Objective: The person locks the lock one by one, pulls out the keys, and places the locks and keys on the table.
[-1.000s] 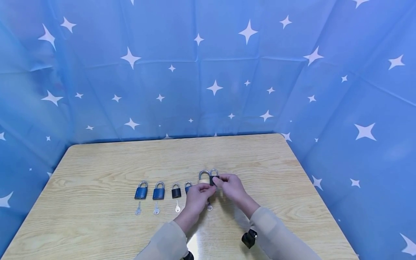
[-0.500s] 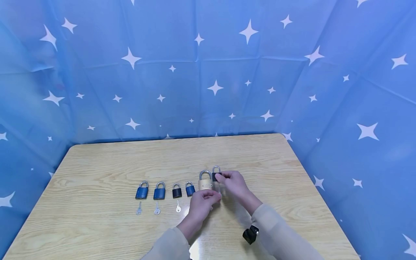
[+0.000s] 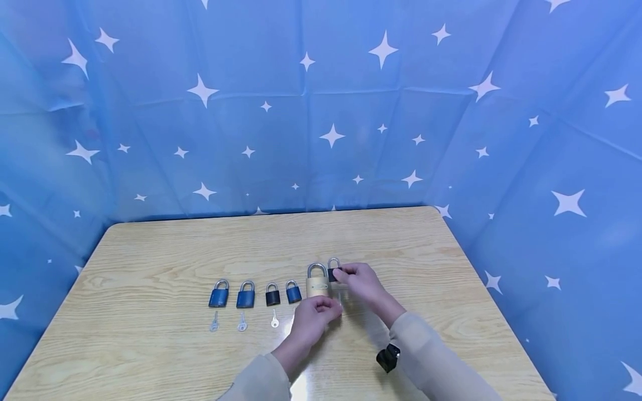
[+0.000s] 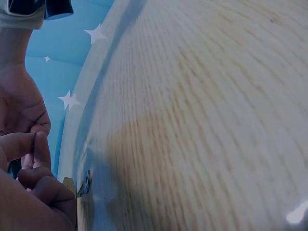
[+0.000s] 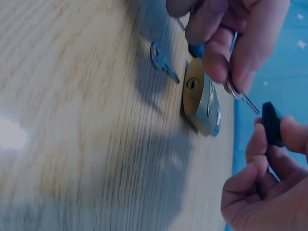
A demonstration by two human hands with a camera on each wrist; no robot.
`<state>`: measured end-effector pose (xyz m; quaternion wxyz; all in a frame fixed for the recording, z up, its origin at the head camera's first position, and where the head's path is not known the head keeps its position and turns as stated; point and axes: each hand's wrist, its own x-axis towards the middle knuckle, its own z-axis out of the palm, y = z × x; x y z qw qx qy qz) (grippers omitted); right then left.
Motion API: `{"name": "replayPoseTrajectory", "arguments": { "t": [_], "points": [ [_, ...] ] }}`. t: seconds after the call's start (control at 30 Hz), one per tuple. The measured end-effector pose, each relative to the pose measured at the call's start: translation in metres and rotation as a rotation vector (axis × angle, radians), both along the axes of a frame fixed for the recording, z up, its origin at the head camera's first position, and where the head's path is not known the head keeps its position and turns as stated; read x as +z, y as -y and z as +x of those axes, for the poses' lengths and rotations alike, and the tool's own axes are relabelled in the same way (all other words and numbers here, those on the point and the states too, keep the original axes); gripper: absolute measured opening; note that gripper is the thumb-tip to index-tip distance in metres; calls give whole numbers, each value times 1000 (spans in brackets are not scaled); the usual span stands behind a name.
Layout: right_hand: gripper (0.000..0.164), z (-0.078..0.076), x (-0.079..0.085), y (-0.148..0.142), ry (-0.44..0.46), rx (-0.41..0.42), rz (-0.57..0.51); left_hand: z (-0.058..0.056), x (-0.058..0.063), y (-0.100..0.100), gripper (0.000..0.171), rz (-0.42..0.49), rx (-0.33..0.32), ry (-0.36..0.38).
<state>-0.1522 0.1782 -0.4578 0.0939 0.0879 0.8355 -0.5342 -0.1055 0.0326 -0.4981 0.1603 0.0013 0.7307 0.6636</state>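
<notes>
My right hand (image 3: 362,284) holds a small black padlock (image 3: 334,275) by its body, shackle pointing away, above the table. In the right wrist view, thumb and fingers pinch that black padlock (image 5: 272,124). My left hand (image 3: 312,320) is just below and left of it, pinching a silver key (image 5: 249,103) between thumb and finger. The key's tip points at the padlock's bottom, very close; I cannot tell whether they touch. Near both hands lies a large brass padlock (image 3: 317,285), its keyhole visible in the right wrist view, with a loose key (image 5: 162,61) beside it.
Left of the hands, a row holds two blue padlocks (image 3: 245,298), another black padlock (image 3: 272,297) and a smaller blue padlock (image 3: 293,293). Silver keys (image 3: 242,322) lie in front of several of them. The wooden table (image 3: 150,256) meets a blue star-patterned curtain (image 3: 281,150).
My left hand has drawn down and slightly right from the black padlock, uncovering the brass and small blue padlocks. My right hand has shifted the black padlock slightly right and away.
</notes>
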Motion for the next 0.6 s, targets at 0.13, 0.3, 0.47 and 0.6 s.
{"name": "replayPoseTrajectory", "arguments": {
  "t": [0.13,0.3,0.47,0.6],
  "points": [
    [21,0,1,-9,16,53,76,2,1,-4,13,-41,-10,-27],
    [35,0,2,-21,41,137,157,5,-1,-10,12,-107,-16,-44],
    [31,-1,0,-29,39,162,294,8,-2,-14,10,-201,-36,-63],
    [31,-4,-3,-31,59,137,362,10,-2,-19,9,-246,-52,-80]
  ]
}}
